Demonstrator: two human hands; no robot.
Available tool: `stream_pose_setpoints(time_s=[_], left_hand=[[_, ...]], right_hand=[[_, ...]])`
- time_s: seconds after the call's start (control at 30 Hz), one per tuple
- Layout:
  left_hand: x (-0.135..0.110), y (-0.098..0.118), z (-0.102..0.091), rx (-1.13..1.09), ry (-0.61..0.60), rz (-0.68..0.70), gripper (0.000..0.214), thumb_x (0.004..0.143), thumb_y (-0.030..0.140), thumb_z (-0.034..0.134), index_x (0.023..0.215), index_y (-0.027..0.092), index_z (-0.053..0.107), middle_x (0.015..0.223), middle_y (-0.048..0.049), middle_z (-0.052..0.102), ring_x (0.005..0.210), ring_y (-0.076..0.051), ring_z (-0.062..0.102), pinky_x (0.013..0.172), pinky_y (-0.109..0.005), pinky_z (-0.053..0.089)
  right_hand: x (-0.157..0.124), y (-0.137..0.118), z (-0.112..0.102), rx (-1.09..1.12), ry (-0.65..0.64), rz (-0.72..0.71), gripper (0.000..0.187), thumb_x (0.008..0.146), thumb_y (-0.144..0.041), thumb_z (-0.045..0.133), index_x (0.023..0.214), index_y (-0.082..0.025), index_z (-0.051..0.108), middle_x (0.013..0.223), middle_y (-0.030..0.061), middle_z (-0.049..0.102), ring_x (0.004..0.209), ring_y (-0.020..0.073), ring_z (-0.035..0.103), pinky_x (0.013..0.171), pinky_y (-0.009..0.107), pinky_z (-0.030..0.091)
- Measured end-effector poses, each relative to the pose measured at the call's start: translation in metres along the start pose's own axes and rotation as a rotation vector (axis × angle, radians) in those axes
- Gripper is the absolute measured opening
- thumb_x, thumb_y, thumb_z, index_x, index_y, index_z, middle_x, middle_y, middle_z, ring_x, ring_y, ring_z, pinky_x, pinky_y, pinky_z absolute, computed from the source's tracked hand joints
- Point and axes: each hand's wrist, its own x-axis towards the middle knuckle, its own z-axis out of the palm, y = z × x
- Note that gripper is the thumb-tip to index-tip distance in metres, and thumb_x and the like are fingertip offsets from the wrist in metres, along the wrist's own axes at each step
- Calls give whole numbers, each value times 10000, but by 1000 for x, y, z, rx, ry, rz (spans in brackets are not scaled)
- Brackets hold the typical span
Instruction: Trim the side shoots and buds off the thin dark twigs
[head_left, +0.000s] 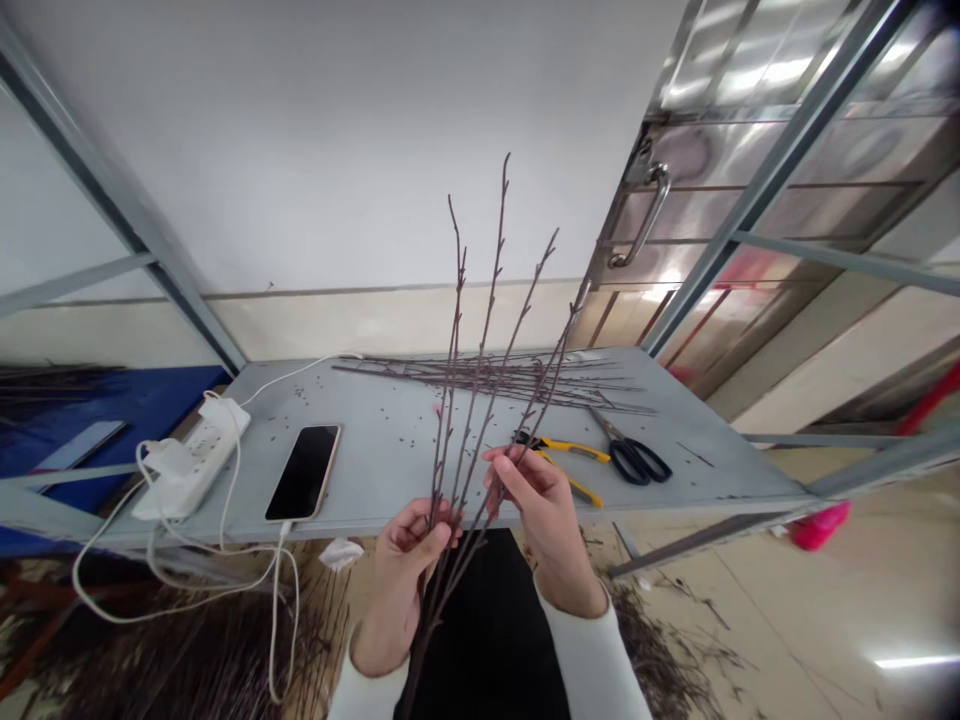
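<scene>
Between my hands stands a branched dark twig [480,375], its several thin shoots fanning upward with small buds along them. My left hand [417,560] is closed round the shoots low down on the left. With thumb and fingers, my right hand [541,505] pinches the rightmost shoot a bit higher. The twig's thick lower end runs down past my left wrist. Behind the shoots, pliers with yellow handles [576,450] lie on the grey table [390,445], partly hidden by my right hand. Black-handled scissors [639,460] rest to their right.
A pile of twigs [405,372] lies along the table's back. A phone [304,472] on a white cable and a power strip [199,450] occupy the left. Metal posts [780,175] rise at both sides. Cut twigs [187,650] cover the floor.
</scene>
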Motion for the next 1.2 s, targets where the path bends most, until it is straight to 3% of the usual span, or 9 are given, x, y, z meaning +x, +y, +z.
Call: stream_pose_setpoints(time_s=[0.23, 0.67, 1.0, 1.2], left_hand=[[0, 1, -3, 35, -41, 10, 196, 561, 150, 837, 718, 147, 719, 703, -11, 727, 653, -94, 659, 655, -146, 524], [-7, 4, 7, -28, -15, -28, 215, 526, 161, 854, 692, 155, 717, 667, 2, 713, 638, -106, 665, 651, -167, 536], [-15, 8, 3, 411, 2, 217, 143, 667, 227, 771, 775, 173, 695, 726, 1, 713, 690, -104, 640, 685, -152, 500], [-25, 9, 10, 533, 59, 252, 153, 674, 258, 756, 784, 172, 693, 780, -29, 730, 724, -142, 664, 704, -194, 521]], right_hand=[[0, -2, 3, 20, -7, 5, 199, 773, -366, 665, 775, -166, 665, 604, -29, 590, 419, 75, 525, 382, 199, 481], [-2, -2, 2, 46, -9, -1, 193, 782, -352, 662, 750, -165, 630, 642, -27, 599, 421, 64, 527, 368, 179, 477], [-8, -13, 2, 37, 6, -15, 173, 783, -341, 658, 786, -171, 627, 661, -22, 612, 385, 62, 518, 349, 183, 470], [-9, -14, 3, 84, 43, -33, 170, 752, -325, 689, 744, -178, 605, 673, -23, 608, 401, 60, 508, 326, 169, 460]])
